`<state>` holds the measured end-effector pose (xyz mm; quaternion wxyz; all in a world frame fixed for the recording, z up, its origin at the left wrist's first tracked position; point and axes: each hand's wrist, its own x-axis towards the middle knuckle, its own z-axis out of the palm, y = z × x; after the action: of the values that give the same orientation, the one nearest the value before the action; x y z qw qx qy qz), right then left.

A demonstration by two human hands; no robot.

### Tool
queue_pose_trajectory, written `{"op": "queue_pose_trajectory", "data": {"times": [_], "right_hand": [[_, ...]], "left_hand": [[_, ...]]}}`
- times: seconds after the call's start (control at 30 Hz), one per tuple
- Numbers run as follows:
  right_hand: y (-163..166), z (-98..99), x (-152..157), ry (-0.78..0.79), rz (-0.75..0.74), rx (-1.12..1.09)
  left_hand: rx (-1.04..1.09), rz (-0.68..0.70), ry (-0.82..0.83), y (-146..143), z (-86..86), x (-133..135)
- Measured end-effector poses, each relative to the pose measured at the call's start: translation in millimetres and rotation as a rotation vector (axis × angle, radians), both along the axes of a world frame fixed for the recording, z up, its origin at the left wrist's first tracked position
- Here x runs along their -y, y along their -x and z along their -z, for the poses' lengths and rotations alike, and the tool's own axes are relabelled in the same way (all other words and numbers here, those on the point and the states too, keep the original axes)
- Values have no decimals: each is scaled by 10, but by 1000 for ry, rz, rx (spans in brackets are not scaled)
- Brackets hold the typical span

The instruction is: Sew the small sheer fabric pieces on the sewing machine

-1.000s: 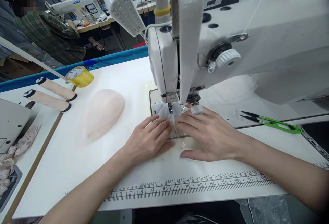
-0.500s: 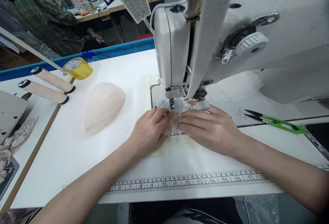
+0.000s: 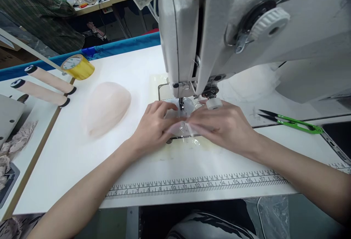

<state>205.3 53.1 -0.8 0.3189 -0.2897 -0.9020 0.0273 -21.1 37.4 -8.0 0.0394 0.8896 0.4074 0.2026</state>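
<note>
A small piece of sheer whitish fabric [image 3: 182, 128] lies just in front of the presser foot [image 3: 181, 103] of the sewing machine [image 3: 182, 41]. My left hand [image 3: 155, 125] pinches its left side between thumb and fingers, with the index finger arched near the foot. From the right, my right hand [image 3: 223, 127] grips the other side; its fingers are a little blurred and the fingertips partly hidden. The fabric's far edge, under the foot, cannot be made out. To the left, a pale pink sheer cup-shaped piece [image 3: 109, 109] rests on the white table [image 3: 82, 173].
Green thread snips [image 3: 297, 122] and a phone [image 3: 338, 140] lie at the right. Two thread cones [image 3: 41, 93] and a yellow tape roll [image 3: 79, 67] are at the left. A printed ruler [image 3: 192, 186] runs along the front edge. A person in a plaid shirt [image 3: 35, 16] is beyond.
The left hand's fingers have spread and shifted slightly left from the right hand, and the fabric shows more between them. The whole view has shifted a little with the head.
</note>
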Motion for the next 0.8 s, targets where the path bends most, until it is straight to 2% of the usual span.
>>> {"op": "queue_pose_trajectory", "data": {"times": [0.1,0.17,0.33,0.8], "right_hand": [[-17,2,71,-133,-78,144],[-23,9,100,-200,-91,198],[-23,21,101,-223,-96,198],[-21,42,98,-243,-84,200]], "left_hand": [[-179,66,-233,-1,-6,129],[-255,62,-293,-19,-20,205],[-316,77,-284,-59,-46,265],[-278,77,-282,-71,-27,239]]}}
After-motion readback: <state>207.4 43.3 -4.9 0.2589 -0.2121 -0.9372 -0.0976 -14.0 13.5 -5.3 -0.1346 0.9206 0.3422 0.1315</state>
